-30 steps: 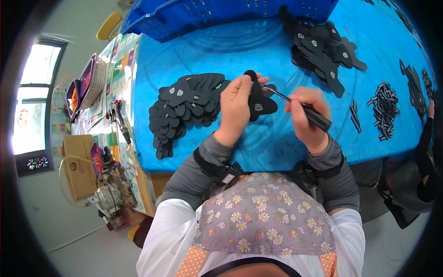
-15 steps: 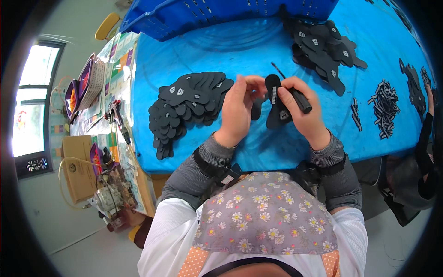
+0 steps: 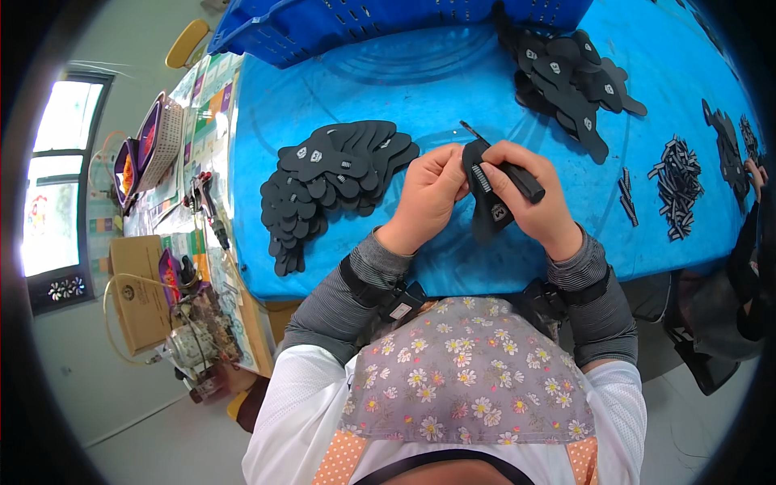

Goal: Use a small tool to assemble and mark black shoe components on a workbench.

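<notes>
The left hand [image 3: 428, 192] pinches the left edge of a black piece [image 3: 482, 218] with curled fingers, and the right hand [image 3: 540, 198] clasps the same piece from the other side, its thumb lying beside a small striped strip [image 3: 478, 175] on the face. The right hand also grasps a tool [image 3: 524, 184] with a thick black handle, its thin tip pointing up and left past the top of the piece. The piece stands tilted between both hands, just right of the frame's middle.

At the left edge is a bright window [image 3: 56, 194], then a light basket [image 3: 164, 141] and, below it, a cardboard box [image 3: 136, 295]. Left of centre, a fanned pile of black pieces [image 3: 323, 174] lies on the blue tablecloth [image 3: 436, 101]. A blue crate [image 3: 323, 34] fills the top middle. In the upper right is a looser heap of black pieces [image 3: 558, 81]; below and right of it sits a mound of striped strips [image 3: 677, 190]. At the far right edge, another person's hand [image 3: 757, 173] shows.
</notes>
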`<state>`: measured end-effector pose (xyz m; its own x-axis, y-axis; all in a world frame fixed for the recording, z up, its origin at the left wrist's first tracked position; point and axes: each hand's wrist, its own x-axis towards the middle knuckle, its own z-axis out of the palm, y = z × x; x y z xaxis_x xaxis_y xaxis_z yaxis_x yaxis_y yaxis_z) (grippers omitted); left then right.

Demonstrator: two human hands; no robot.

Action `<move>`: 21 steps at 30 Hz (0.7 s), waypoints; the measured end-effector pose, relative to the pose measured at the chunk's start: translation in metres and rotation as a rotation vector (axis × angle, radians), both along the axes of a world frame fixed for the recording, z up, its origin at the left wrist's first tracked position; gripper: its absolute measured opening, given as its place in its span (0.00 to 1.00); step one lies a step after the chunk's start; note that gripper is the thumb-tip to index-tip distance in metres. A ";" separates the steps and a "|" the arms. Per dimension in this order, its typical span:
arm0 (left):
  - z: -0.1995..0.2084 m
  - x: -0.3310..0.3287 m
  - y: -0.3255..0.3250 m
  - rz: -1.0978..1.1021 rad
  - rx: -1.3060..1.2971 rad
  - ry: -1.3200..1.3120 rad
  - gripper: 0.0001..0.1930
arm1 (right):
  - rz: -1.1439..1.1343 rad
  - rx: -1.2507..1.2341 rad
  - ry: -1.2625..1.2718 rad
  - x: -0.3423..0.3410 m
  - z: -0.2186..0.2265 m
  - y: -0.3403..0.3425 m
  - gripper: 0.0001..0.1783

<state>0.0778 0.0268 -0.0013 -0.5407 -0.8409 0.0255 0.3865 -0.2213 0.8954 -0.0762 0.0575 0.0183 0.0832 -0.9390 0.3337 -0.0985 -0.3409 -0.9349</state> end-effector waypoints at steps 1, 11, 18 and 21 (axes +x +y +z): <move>-0.001 0.000 0.001 0.032 -0.018 -0.013 0.14 | -0.001 0.000 0.000 0.000 0.000 0.000 0.04; -0.007 -0.008 0.012 0.332 -0.129 -0.060 0.12 | -0.128 -0.196 0.214 0.004 -0.005 0.000 0.05; -0.001 -0.006 0.005 0.257 -0.129 -0.113 0.13 | -0.076 -0.111 0.109 0.002 -0.003 0.000 0.03; -0.001 -0.002 0.001 0.209 -0.033 -0.043 0.15 | -0.033 -0.042 0.103 -0.001 0.000 0.000 0.03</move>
<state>0.0763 0.0274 -0.0027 -0.3556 -0.9340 0.0351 0.3818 -0.1108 0.9176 -0.0772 0.0578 0.0179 0.0886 -0.9273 0.3637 -0.2053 -0.3743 -0.9043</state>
